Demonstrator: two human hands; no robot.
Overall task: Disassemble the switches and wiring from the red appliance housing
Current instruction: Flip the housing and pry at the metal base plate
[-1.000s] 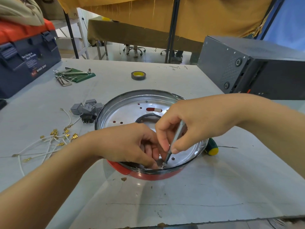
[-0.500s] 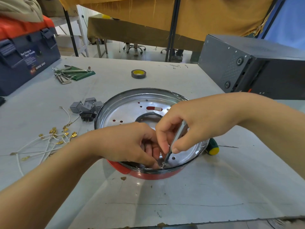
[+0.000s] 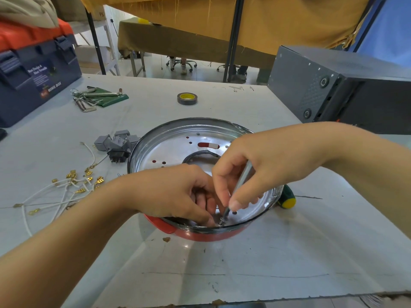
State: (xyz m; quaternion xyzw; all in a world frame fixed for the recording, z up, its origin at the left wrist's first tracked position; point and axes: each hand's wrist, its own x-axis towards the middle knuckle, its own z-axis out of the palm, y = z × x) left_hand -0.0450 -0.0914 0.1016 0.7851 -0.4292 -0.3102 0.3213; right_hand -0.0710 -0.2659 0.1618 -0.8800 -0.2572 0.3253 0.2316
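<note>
Inside the near rim of the red appliance housing (image 3: 200,235) on the table (image 3: 266,274), the right hand (image 3: 255,170) pinches a screwdriver shaft (image 3: 239,187) slanting down toward a screw (image 3: 221,222); the left hand (image 3: 178,194), fingers curled, braces just beside it

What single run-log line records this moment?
step: unscrewing | right hand: screwdriver shaft on screw | left hand: steadying inside red housing | removed: switches, wires
</note>
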